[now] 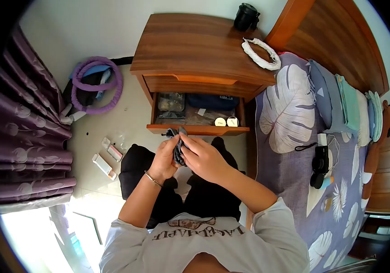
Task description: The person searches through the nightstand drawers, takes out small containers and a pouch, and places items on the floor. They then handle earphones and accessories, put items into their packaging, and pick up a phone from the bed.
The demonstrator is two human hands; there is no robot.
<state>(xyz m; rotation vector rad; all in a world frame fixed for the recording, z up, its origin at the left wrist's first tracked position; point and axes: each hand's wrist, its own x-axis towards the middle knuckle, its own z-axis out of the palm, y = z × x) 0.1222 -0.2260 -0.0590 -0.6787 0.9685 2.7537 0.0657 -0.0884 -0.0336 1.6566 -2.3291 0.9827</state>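
Observation:
A small bundle of dark grey cloth (179,157) is held up in front of my lap, its exact kind hard to make out. My left hand (164,160) grips it from the left, with a bracelet on that wrist. My right hand (207,158) closes on it from the other side, fingers bent over the cloth. Just beyond both hands, an open drawer (197,130) sticks out of the wooden cabinet (190,43). Inside lie a clear plastic box (171,102), a dark blue pouch (208,101) and two round tubs with pale lids (220,121).
To the right stands a bed (279,182) with folded textiles (347,102) and a black strapped device (320,161). Purple hoops (117,86) and small opened boxes (104,166) occupy the floor at left, near a purple curtain (31,132). On the cabinet are a black cup (246,17) and a white ring (261,53).

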